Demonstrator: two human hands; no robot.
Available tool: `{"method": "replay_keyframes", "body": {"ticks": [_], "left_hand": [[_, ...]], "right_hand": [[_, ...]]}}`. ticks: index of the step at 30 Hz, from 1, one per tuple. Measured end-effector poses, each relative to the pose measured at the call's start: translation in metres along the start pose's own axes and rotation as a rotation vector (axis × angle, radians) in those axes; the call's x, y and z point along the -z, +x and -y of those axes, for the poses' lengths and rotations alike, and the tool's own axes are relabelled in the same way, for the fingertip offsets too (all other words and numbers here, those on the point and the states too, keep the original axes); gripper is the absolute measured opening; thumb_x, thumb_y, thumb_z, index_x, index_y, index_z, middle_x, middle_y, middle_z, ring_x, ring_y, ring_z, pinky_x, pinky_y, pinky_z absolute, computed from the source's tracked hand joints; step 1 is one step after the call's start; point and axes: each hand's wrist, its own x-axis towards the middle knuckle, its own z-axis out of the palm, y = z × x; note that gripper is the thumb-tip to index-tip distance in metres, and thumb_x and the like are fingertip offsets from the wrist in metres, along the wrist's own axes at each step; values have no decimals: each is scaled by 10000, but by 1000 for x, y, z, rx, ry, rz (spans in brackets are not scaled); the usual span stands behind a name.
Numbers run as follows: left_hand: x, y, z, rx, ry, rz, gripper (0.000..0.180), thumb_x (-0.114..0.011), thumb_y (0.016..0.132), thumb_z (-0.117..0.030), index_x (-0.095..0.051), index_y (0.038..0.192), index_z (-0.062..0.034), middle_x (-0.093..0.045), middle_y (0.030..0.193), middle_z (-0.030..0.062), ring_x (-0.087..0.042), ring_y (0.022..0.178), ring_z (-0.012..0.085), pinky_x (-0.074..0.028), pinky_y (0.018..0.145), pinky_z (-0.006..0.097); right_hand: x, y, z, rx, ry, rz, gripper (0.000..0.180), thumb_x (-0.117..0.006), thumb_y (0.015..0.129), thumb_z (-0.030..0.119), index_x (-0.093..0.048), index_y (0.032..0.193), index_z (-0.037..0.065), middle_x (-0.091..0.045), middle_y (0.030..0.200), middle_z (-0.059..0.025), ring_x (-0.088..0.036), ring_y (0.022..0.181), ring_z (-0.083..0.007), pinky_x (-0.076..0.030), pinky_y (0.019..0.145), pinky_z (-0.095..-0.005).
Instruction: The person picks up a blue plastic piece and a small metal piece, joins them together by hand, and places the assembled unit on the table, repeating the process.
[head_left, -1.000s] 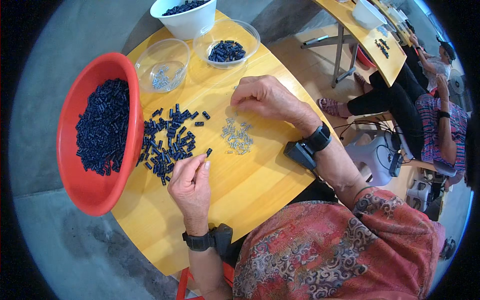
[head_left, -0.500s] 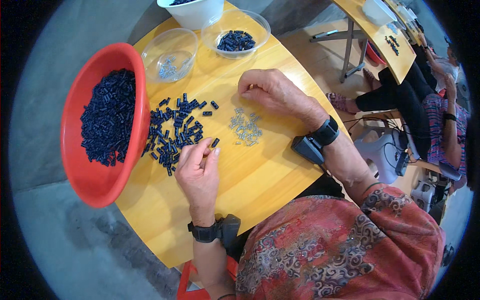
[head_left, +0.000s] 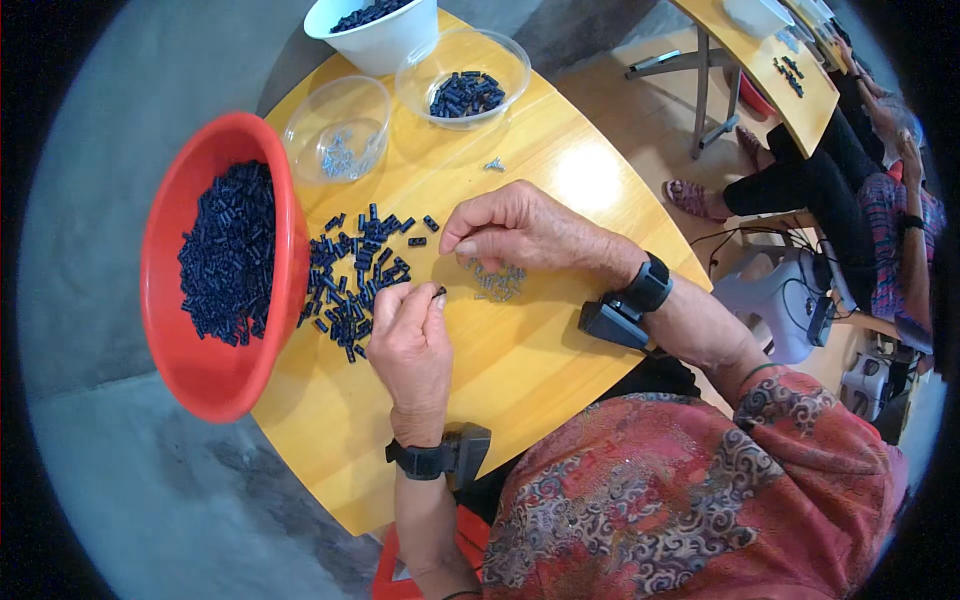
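My left hand (head_left: 412,345) is closed in a pinch, with a small black plastic piece (head_left: 440,291) sticking out at its fingertips. My right hand (head_left: 520,228) has its thumb and forefinger pressed together just above and to the right; whatever may be between them is too small to make out. Below the right hand, partly covered by it, lies a pile of small silver screws (head_left: 498,285). Many loose black plastic pieces (head_left: 350,300) are scattered to the left of my left hand. A few more silver bits (head_left: 494,164) rest beyond my right hand.
A big red basin (head_left: 160,290) full of black pieces stands tilted at the left. Two clear bowls, one with silver screws (head_left: 342,155) and one with black pieces (head_left: 467,94), sit behind, near a white tub (head_left: 385,40). Another person (head_left: 900,230) is at a table on the right.
My right hand has come leftward and nearer to my left hand, over the screws. The piece in my left hand shows more end-on. Silver bits now show beyond my right hand. The view has shifted slightly.
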Motion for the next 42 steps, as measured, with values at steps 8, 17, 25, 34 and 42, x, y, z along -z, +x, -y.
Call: {"method": "replay_keyframes", "body": {"ticks": [8, 17, 25, 34, 42], "left_hand": [[-5, -10, 5, 313, -642, 4, 181, -679, 789, 59, -675, 966, 22, -628, 899, 45, -538, 718, 72, -458, 630, 206], [-4, -11, 9, 291, -744, 68, 197, -657, 816, 58, -660, 1012, 42, -634, 939, 70, -609, 740, 105, -511, 651, 215], [-1, -12, 9, 350, -818, 69, 164, -657, 823, 47, -657, 986, 49, -636, 935, 79, -627, 727, 112, -526, 642, 217], [1, -14, 6, 473, -872, 59, 168, -663, 824, 34, -661, 992, 34, -644, 909, 79, -640, 713, 114, -529, 614, 218], [1, -13, 4, 509, -894, 48, 160, -666, 825, 34, -670, 985, 31, -634, 873, 67, -638, 704, 110, -529, 615, 211]], "right_hand": [[-6, 0, -8, -65, 198, 104, 118, -581, 918, 96, -655, 965, 16, -618, 767, 24, -564, 644, -28, -470, 592, -182], [-14, 0, -6, -174, 224, 136, 115, -587, 916, 93, -665, 969, 28, -633, 731, 19, -573, 636, -27, -462, 578, -178], [-17, -2, -2, -181, 274, 137, 115, -594, 911, 91, -674, 965, 29, -634, 712, 14, -566, 614, -25, -443, 548, -172], [-16, -3, 2, -195, 188, 123, 142, -594, 912, 104, -689, 994, 39, -637, 717, 22, -560, 611, -23, -452, 555, -169], [-20, -4, -2, -186, 313, 119, 237, -565, 917, 61, -629, 1145, 50, -623, 808, 13, -544, 660, -37, -447, 592, -173]]}}
